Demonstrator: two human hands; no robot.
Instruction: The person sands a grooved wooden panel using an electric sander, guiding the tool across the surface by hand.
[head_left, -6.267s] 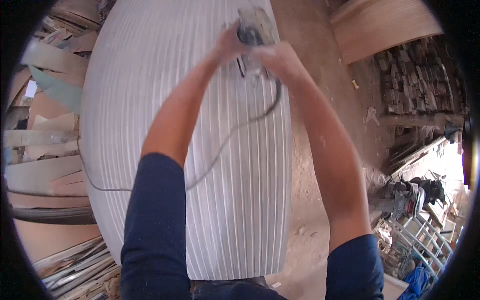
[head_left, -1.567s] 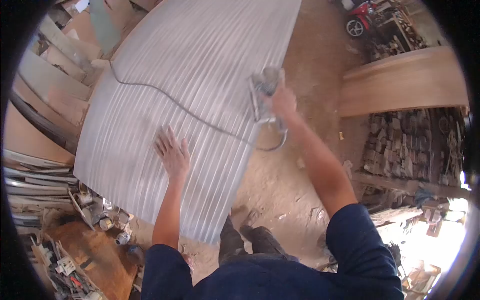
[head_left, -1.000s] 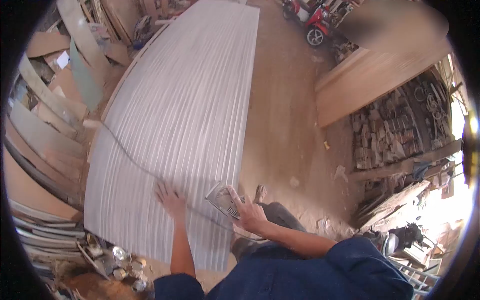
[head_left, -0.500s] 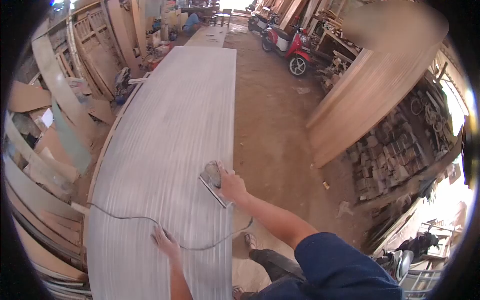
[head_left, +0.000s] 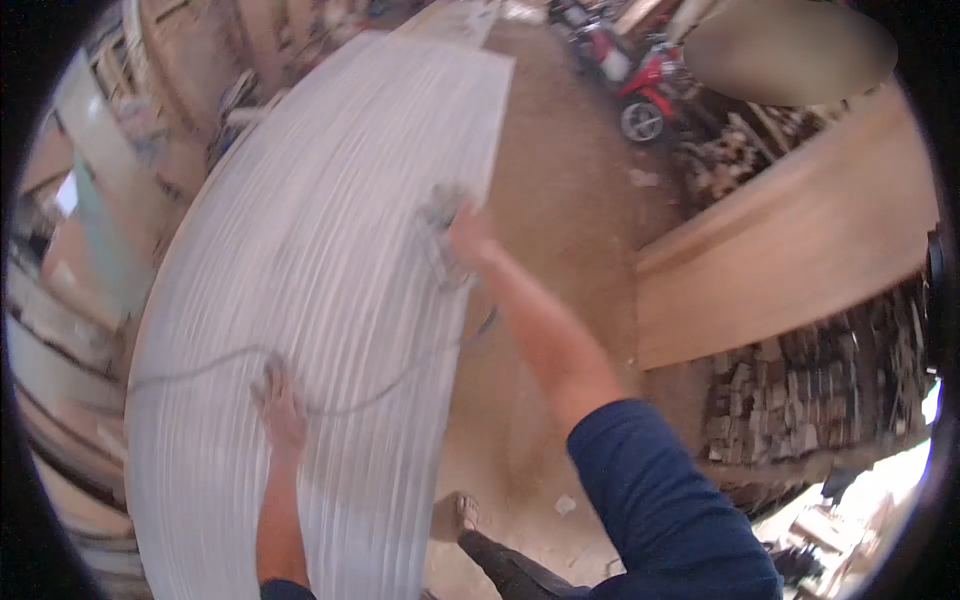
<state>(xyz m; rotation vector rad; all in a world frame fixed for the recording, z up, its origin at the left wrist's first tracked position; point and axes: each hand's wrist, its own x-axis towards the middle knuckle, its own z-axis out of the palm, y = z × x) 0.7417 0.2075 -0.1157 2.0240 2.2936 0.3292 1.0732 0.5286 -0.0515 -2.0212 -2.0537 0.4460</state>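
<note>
My right hand (head_left: pixel 469 236) is closed on a handheld electric sander (head_left: pixel 436 238), blurred by motion, near the right edge of a long pale striped wood panel (head_left: pixel 310 230). The sander's flat base lies against the panel's surface. Lower left, my left hand (head_left: pixel 282 405) lies on the panel with its fingers stretched forward. A dark power cord (head_left: pixel 375 402) crosses the panel and passes at or under the left fingers; whether they pinch it I cannot tell. From there the cord bends up towards the sander side.
A brown wood panel (head_left: pixel 780 250) leans at the right, above stacked wood blocks (head_left: pixel 780 400). A red motor scooter (head_left: pixel 645 95) stands at the back right. Boards (head_left: pixel 75 330) line the left side. My foot (head_left: pixel 466 512) is on the floor beside the panel.
The sander and my right hand have moved forward along the panel's right side. My left hand has also shifted forward and left, the cord along with it. The camera view has turned.
</note>
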